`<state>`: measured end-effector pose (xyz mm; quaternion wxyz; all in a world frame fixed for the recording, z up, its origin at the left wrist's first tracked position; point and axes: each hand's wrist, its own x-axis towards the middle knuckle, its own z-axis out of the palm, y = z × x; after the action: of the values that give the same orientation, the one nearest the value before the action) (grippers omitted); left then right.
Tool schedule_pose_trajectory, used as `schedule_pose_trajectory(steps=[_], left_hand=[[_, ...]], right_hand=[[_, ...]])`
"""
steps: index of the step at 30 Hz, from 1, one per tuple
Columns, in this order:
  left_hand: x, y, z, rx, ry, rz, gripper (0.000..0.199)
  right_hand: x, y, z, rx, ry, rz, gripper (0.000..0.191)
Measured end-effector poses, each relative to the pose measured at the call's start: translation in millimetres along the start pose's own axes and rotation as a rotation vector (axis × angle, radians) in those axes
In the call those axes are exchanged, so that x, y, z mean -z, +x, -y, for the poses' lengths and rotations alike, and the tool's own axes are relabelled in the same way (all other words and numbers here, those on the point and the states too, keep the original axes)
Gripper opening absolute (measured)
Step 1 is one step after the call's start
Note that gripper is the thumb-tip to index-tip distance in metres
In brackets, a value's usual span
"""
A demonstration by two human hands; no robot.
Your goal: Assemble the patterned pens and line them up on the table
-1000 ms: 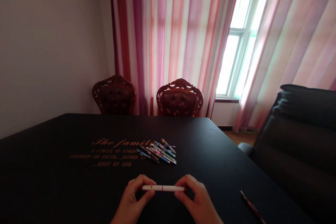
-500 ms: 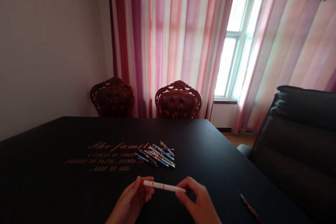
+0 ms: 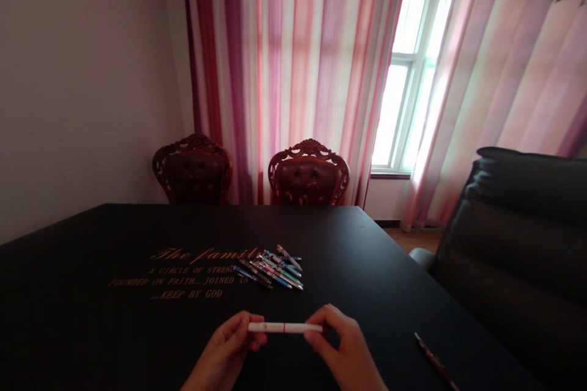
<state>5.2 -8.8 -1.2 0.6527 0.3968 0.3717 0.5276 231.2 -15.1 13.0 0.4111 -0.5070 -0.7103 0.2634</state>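
Note:
A white pen with a thin red band near its middle lies level between my two hands, above the near part of the black table. The fingers of my left hand are closed on its left end. My right hand pinches the right end, where a bit of dark red shows. Beyond my hands, several pens lie in a loose pile on the table. Another dark red pen lies apart, to the right of my right hand.
Two carved chairs stand behind the table's far edge, before striped curtains and a window. A black padded chair is at the right. Gold lettering marks the table's left part.
The white pen has turned from slanting down to the right to nearly level. My left fingers have closed farther over its left end, hiding the red tip. The view has shifted slightly.

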Motion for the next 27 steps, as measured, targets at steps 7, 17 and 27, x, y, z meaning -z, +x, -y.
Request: schedule_pose_trajectory(steps=[7,17,27], left_hand=[[-3.5,-4.4,-2.3,-0.059,0.039,-0.042,0.039],[-4.9,-2.4,-4.0,-0.067,0.035,-0.028,0.029],[2.2,1.8,1.4,-0.05,-0.031,-0.025,0.029]], right_hand=[[-0.9,-0.3,-1.2,0.003,-0.01,0.007,0.018],[-5.2,-3.6,-6.9,0.17,-0.102,-0.047,0.006],[-6.2,-5.2,-5.3,0.265,-0.142,-0.028,0.01]])
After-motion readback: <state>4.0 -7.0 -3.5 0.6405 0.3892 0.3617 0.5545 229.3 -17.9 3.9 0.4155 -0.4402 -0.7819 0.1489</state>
